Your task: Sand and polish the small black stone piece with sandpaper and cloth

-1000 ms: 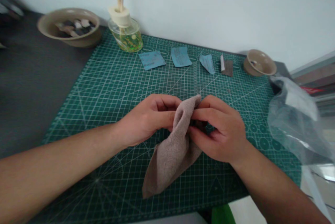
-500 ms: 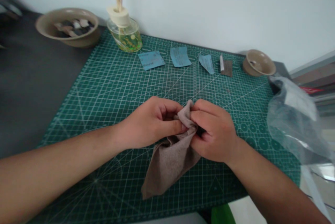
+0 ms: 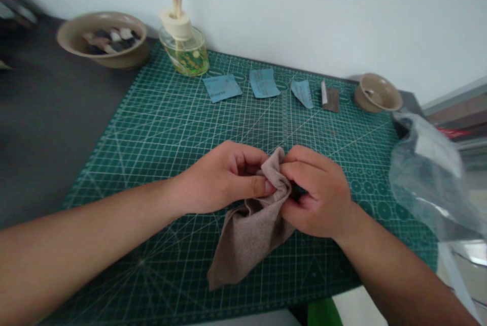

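2 hands at frame center: L hand [image 3: 222, 178] & R hand [image 3: 319, 191] both curled, pinching gray-brown cloth [image 3: 253, 232] bunched on green cutting mat [image 3: 160, 112].

both hands [image 3: 272, 189] pinch a grey-brown felt cloth [image 3: 253, 234] on a green cutting mat [image 3: 160, 128], left hand [image 3: 222, 178] and right hand [image 3: 319, 191] gathering its top; blue sandpaper scraps [image 3: 262, 83] lie beyond, near a reed diffuser [image 3: 184, 52]

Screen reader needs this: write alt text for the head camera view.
The left hand and right hand pinch a taupe cloth above a green cutting mat, its end resting there. Beyond lie blue paper slips, a reed diffuser, a beige bowl and another.
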Tool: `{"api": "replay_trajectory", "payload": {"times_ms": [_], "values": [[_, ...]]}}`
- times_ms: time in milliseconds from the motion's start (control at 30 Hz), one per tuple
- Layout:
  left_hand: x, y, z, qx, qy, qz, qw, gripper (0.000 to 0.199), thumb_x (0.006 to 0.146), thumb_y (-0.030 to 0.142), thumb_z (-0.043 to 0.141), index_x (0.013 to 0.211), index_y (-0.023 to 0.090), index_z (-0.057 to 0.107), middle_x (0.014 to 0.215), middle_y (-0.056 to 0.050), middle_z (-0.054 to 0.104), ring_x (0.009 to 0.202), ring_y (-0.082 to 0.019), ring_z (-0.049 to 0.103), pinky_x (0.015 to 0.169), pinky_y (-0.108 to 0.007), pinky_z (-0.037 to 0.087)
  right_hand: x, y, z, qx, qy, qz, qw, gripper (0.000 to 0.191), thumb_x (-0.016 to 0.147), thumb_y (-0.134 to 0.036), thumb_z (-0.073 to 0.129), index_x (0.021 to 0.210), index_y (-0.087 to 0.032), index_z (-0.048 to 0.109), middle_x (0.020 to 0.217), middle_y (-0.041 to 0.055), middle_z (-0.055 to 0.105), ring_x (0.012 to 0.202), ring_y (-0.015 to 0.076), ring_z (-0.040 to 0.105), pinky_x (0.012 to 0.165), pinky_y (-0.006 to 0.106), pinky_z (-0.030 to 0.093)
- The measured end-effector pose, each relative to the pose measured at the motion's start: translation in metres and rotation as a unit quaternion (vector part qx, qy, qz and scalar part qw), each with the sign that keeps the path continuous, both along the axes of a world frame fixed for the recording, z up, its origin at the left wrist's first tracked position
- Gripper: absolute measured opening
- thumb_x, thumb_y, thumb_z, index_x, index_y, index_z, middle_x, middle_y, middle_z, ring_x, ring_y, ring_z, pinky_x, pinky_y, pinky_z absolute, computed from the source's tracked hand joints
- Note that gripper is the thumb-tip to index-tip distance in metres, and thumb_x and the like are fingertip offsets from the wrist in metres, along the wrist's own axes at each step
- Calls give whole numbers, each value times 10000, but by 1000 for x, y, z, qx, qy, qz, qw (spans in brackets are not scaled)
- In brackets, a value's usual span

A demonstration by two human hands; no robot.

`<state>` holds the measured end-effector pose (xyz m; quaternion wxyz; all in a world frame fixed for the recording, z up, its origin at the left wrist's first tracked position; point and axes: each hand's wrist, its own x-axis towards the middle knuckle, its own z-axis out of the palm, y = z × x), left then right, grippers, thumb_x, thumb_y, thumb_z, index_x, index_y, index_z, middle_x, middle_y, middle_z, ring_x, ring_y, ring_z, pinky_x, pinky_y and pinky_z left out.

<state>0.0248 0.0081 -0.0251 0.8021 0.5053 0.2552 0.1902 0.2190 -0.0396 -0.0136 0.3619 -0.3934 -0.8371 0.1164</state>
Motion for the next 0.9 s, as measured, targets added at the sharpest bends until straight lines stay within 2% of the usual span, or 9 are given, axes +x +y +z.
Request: {"api": "replay_trajectory", "payload": {"times_ms": [233, 500, 767, 900], "values": [[1, 0, -2, -25, -48, 0, 999, 65, 801, 138, 787, 850, 111, 755, 762, -10, 721, 657, -85, 631, 595, -146, 510, 2, -2, 0, 4, 11, 2, 1000, 51, 733, -128, 632, 684, -121, 642, 695, 33, 574, 634, 122, 506, 559, 262, 407], [0, -2, -3, -78, -80, 9, 994, 143, 774, 201, 843, 872, 115, 784, 764, -22, 739, 657, -91, 650, 594, -141, 525, 2, -3, 3, 14, 68, 12, 997, 30, 766, -114, 683, 795, -117, 687, 727, 31, 618, 657, 113, 561, 575, 248, 450], [-1, 2, 1, -167, -88, 74, 979, 114, 723, 144, 835, 831, 135, 802, 748, -26, 767, 643, -106, 700, 627, -162, 576, 10, -6, -1, 18, 199, 7, 980, 224, 734, -100, 763, 948, -141, 708, 811, 36, 653, 713, 133, 599, 601, 278, 483], [-1, 4, 0, -188, -90, 96, 973, 112, 682, 130, 827, 788, 137, 791, 725, -25, 763, 608, -118, 703, 597, -176, 582, 11, -8, -2, 13, 214, 34, 976, 280, 719, -63, 761, 983, -137, 702, 854, 42, 669, 714, 121, 603, 572, 256, 479]]}}
